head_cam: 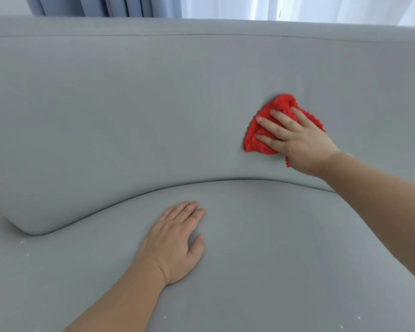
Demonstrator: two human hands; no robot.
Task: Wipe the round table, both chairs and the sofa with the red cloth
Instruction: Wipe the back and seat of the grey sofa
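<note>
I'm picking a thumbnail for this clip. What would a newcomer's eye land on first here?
The red cloth stands out first, bright against the backrest of the grey sofa, right of centre, with the right hand pressing it flat with spread fingers. Next is the left hand, resting flat on the seat cushion at lower centre. Blue-grey curtains hang behind the sofa at top left.

Wide bare sofa backrest [130, 104] left of the red cloth [283, 101], seat cushion [285, 248] open (left hand [175, 240] flat on it).
</note>
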